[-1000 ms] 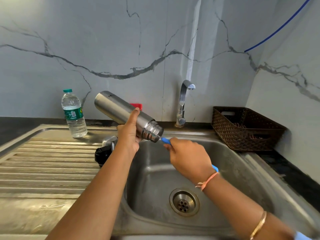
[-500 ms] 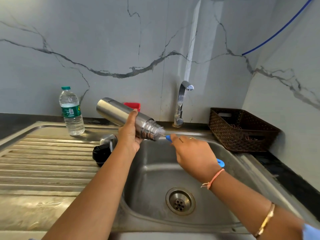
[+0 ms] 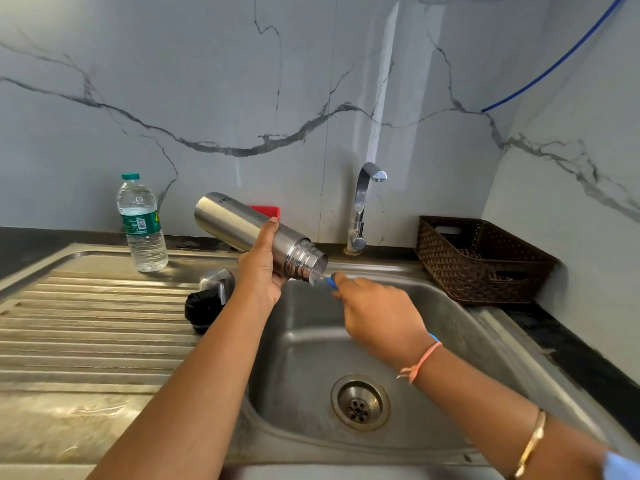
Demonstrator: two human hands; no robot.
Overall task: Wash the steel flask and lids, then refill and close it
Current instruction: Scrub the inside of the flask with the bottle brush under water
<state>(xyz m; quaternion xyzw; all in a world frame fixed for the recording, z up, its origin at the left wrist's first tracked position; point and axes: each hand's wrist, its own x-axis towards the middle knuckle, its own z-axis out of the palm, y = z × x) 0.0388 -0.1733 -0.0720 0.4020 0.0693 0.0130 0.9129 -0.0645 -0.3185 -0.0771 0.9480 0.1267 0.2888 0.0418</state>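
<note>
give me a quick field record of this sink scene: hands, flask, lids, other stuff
left hand: grips steel flask, tilted, open mouth toward the sink
right hand: holds blue-handled brush, bristles at flask mouth
lids: steel lid and black lid on the drainboard
tap: no water visible
other: water bottle, capped, upright; brown basket right of the sink
</note>
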